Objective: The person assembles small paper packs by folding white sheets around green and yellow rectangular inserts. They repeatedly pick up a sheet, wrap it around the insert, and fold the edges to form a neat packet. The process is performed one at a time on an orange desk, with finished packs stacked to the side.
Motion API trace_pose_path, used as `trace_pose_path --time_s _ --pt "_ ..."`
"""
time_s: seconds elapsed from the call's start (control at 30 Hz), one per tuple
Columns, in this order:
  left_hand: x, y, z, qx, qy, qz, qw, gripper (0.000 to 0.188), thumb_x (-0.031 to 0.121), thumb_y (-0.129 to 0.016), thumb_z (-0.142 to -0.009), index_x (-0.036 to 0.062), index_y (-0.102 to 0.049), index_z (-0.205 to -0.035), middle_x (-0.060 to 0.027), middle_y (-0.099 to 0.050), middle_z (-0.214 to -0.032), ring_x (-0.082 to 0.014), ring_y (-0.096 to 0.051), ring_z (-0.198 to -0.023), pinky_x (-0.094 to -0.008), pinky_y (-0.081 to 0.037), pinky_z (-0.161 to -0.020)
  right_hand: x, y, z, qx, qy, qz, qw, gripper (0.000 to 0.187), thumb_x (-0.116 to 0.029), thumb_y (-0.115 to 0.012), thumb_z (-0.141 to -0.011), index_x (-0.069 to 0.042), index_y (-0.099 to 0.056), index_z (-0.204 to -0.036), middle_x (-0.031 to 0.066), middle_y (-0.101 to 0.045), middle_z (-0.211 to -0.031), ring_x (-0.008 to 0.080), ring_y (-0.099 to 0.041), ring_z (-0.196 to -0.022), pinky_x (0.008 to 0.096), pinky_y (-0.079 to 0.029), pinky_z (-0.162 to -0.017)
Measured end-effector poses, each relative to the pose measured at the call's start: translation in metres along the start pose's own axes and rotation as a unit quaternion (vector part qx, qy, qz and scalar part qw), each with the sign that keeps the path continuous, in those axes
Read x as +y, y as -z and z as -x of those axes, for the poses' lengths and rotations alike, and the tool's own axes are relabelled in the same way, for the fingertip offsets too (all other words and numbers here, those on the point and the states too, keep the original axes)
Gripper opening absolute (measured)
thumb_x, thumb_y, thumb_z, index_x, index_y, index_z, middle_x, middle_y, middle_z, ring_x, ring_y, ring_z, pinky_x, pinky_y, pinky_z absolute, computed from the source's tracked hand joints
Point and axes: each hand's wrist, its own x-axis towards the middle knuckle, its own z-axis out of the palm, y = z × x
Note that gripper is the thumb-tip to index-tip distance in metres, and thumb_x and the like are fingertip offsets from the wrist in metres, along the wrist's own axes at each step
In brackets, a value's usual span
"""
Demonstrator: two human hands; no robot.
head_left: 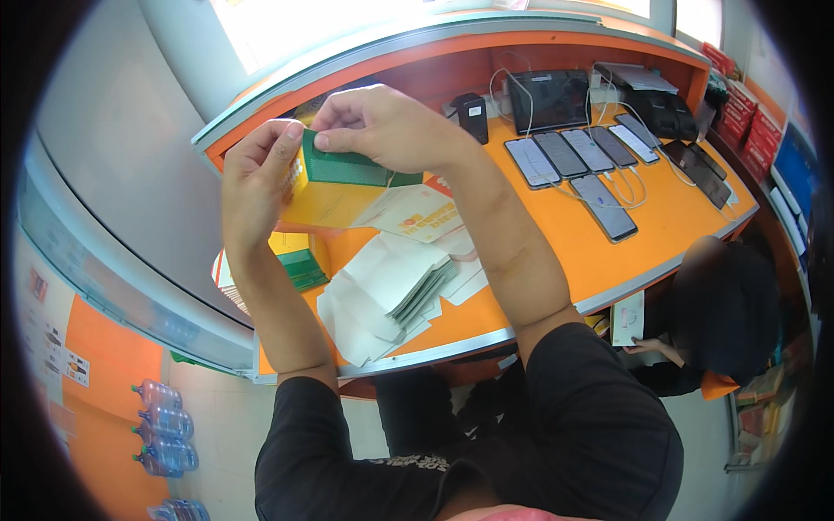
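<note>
A yellow, green and white cardboard carton point(334, 198) is held up above the orange counter point(565, 252), tilted, with its green end toward the far side. My left hand point(256, 169) is closed on the carton's left edge, thumb and fingers pinching near its corner. My right hand point(378, 130) pinches the green flap at the top, its fingertips close to the left thumb. Below the carton lies a fanned stack of pale, flat cardboard blanks point(391, 286). Beside my left forearm rests another yellow and green carton point(300, 260), partly hidden by that arm.
Several phones point(599, 156) with white cables lie on the counter's right half, before a dark tablet point(549, 100). A small black box point(472, 117) stands nearby. Another person point(721, 313) sits at the right, holding a pale card point(627, 319). Water bottles point(165, 425) stand at lower left.
</note>
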Motion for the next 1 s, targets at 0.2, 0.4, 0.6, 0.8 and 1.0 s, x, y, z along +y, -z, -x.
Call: trace_pose_path --time_s 0.2,0.4,0.6,0.8,1.0 --pt "0.008 0.009 0.007 -0.084 -0.032 0.013 0.996 0.020 0.018 -0.063 -0.100 0.0002 -0.066 -0.107 -0.0023 -0.067 -0.096 -0.0080 -0.060 -0.085 -0.0244 -0.049 -0.078 -0.005 0.021 0.008 -0.062 0.021 0.005 0.998 0.027 -0.031 -0.065 -0.099 -0.007 -0.067 -0.112 -0.0012 -0.064 -0.092 0.0079 -0.057 -0.083 0.0264 -0.050 -0.074" --pt "-0.003 0.051 0.007 -0.249 -0.025 -0.030 0.968 0.035 0.019 -0.069 -0.095 -0.0025 -0.060 -0.120 -0.0050 -0.066 -0.103 -0.0092 -0.061 -0.093 -0.0257 -0.049 -0.084 -0.015 0.039 0.027 -0.034 -0.029 -0.166 0.985 0.029 -0.027 -0.061 -0.101 -0.005 -0.064 -0.120 -0.0016 -0.065 -0.102 0.0066 -0.061 -0.089 0.0250 -0.052 -0.075" --pt "0.001 0.046 0.008 -0.218 0.006 -0.015 0.976 0.030 0.018 -0.072 -0.093 -0.0008 -0.062 -0.115 -0.0036 -0.068 -0.098 -0.0086 -0.061 -0.091 -0.0248 -0.049 -0.083 -0.011 0.043 0.027 -0.043 -0.067 -0.231 0.970 0.029 -0.024 -0.058 -0.103 -0.001 -0.063 -0.119 0.0004 -0.066 -0.105 0.0067 -0.062 -0.091 0.0241 -0.052 -0.077" --pt "-0.021 0.066 0.006 -0.237 -0.046 0.120 0.963 0.036 0.019 -0.076 -0.089 -0.0004 -0.061 -0.116 -0.0036 -0.067 -0.106 -0.0098 -0.062 -0.096 -0.0276 -0.049 -0.087 0.001 0.044 0.017 0.004 -0.054 -0.237 0.970 0.035 -0.030 -0.063 -0.096 -0.003 -0.066 -0.118 0.0047 -0.069 -0.094 0.0150 -0.065 -0.080 0.0319 -0.053 -0.068" --pt "-0.034 0.063 0.000 -0.149 -0.076 0.196 0.966 0.050 0.025 -0.072 -0.093 -0.0037 -0.056 -0.130 -0.0085 -0.067 -0.121 -0.0149 -0.063 -0.112 -0.0297 -0.047 -0.098 0.028 0.016 -0.019 0.235 0.156 0.282 0.917 0.034 -0.030 -0.067 -0.091 -0.006 -0.066 -0.116 0.0088 -0.067 -0.093 0.0219 -0.065 -0.081 0.0376 -0.054 -0.074"
